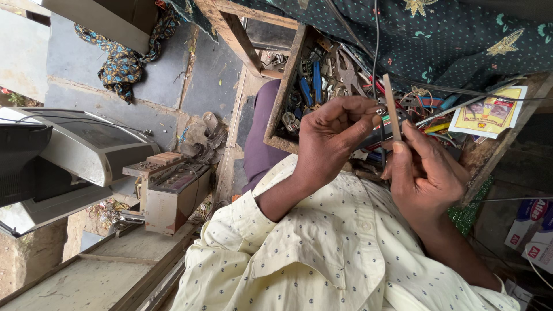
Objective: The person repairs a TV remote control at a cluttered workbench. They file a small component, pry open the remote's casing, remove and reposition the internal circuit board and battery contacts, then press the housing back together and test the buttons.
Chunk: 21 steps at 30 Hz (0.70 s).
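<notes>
Our right hand pinches a thin flat strip upright; our left hand curls closed around a small metal part beside it, above the wooden toolbox.

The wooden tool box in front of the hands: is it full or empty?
Full. The wooden tool box is crowded with pliers, metal parts and tangled wires, almost to its rim.

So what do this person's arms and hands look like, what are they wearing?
Both hands, left hand and right hand, are bare: no gloves, and no rings or watch that I can see. The arms wear a pale cream shirt dotted with small dark marks, its sleeves pushed up the forearms.
</notes>
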Tool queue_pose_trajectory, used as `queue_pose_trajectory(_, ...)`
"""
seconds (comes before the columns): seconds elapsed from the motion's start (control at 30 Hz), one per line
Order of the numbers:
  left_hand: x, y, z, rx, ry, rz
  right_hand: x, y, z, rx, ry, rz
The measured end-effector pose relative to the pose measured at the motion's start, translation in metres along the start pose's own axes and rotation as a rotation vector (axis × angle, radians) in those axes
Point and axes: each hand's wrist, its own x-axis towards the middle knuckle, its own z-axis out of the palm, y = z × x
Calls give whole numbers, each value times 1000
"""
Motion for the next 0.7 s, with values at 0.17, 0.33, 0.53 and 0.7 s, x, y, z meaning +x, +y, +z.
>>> queue_pose_trajectory(0.17,2,15,-5,105,-37,67,7,-10,4,14,-6,-13)
queue_pose_trajectory(0.33,1,19,-7,103,-19,50,8,-14,10,-1,-5,-1)
queue_pose_trajectory(0.53,-5,6,-8,80,-3,-12,-1,-6,9,-44,-13,-13)
queue_pose_trajectory(0.7,-9,0,-9,142,-7,31,-8,-1,9,-63,-13,-39)
